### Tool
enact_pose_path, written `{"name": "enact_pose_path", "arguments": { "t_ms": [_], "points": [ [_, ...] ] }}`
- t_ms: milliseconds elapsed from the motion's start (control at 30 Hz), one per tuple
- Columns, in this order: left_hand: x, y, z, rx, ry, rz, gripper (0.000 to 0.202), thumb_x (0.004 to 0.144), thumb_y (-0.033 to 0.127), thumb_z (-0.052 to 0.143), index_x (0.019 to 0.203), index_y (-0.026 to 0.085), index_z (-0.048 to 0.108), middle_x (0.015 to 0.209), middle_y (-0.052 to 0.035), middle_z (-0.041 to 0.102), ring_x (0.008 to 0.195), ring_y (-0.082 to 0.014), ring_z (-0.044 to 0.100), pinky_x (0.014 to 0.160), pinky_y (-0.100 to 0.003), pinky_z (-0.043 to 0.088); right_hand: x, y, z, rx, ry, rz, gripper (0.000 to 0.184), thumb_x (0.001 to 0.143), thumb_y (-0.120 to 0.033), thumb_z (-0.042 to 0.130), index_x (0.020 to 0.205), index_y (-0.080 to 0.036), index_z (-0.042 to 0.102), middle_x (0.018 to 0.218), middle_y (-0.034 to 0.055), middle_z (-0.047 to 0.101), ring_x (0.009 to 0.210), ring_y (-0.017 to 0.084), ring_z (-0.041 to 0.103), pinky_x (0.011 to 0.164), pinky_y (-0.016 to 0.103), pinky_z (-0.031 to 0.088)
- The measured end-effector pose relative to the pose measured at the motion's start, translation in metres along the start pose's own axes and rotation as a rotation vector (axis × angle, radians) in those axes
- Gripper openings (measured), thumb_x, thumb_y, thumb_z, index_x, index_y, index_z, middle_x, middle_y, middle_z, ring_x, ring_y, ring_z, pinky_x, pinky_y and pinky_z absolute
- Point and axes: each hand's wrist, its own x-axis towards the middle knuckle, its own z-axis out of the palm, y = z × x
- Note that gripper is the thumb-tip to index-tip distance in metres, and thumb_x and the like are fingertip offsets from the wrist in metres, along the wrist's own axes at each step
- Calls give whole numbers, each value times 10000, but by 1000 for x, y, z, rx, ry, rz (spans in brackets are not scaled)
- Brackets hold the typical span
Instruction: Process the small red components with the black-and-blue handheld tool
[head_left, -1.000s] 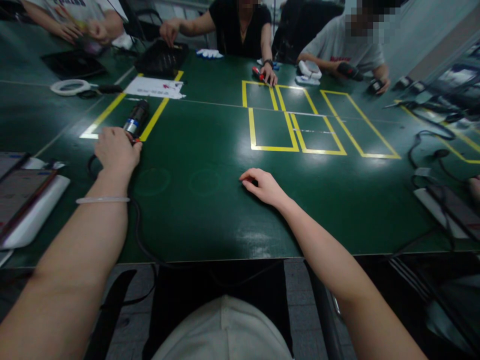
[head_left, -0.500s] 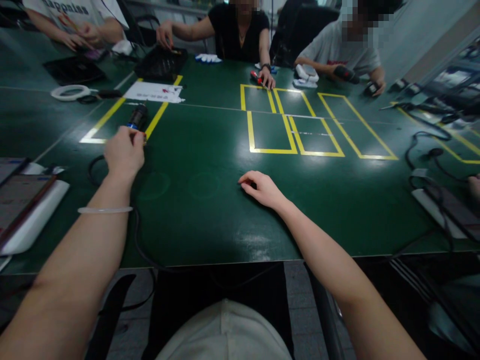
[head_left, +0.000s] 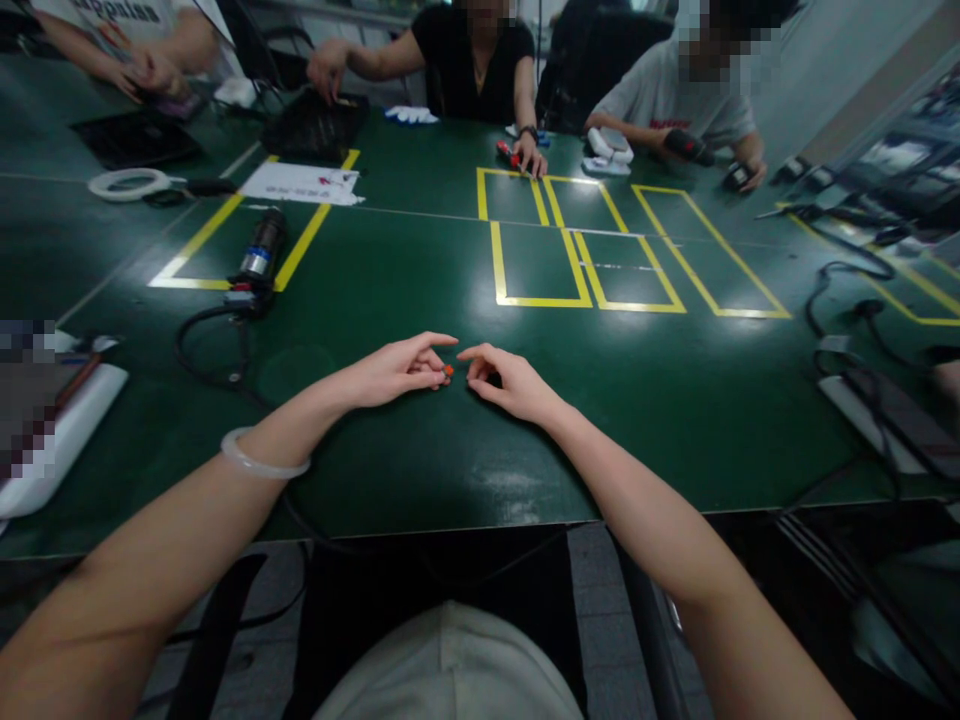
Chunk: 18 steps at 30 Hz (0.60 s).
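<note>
The left hand (head_left: 394, 373) pinches a small orange piece (head_left: 448, 371) at the tips of its thumb and fingers, the forefinger stretched out past it. Just right of that piece, the right hand (head_left: 517, 384) is low at the counter (head_left: 420, 460), fingers curled, with a narrow gap to the thumb. Beyond the left fingers and off to their left lies a black tool (head_left: 261, 250) with a cord (head_left: 180, 345). Yellow tape (head_left: 544, 301) outlines rectangles beyond the right fingers.

And there's the small piece (head_left: 448, 371) in the left hand (head_left: 397, 370), right hand (head_left: 517, 382) just beside it; left of that grip, farther out, lies the tool (head_left: 260, 250), paper sheet (head_left: 300, 183) behind, tray (head_left: 315, 128) beyond; ahead-right, tape outlines (head_left: 544, 302)!
</note>
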Motion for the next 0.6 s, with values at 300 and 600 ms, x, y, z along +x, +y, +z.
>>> {"name": "enact_pose_path", "arguments": {
  "t_ms": [300, 600],
  "points": [
    [3, 5, 11, 146, -97, 73, 746, 961, 384, 561, 1600, 137, 265, 977, -69, 660, 845, -167, 618, 743, -256, 449, 3, -2, 9, -82, -23, -56, 146, 907, -163, 621, 1049, -194, 608, 952, 32, 678, 857, 165, 633, 835, 322, 492],
    [5, -1, 12, 77, -84, 51, 767, 922, 400, 643, 1566, 151, 310, 1082, -103, 684, 893, -183, 642, 728, -269, 453, 1, -1, 4, 7, 34, 3, 101, 903, -179, 618, 995, -201, 581, 922, 21, 678, 803, 145, 640, 785, 291, 512]
  ]
}}
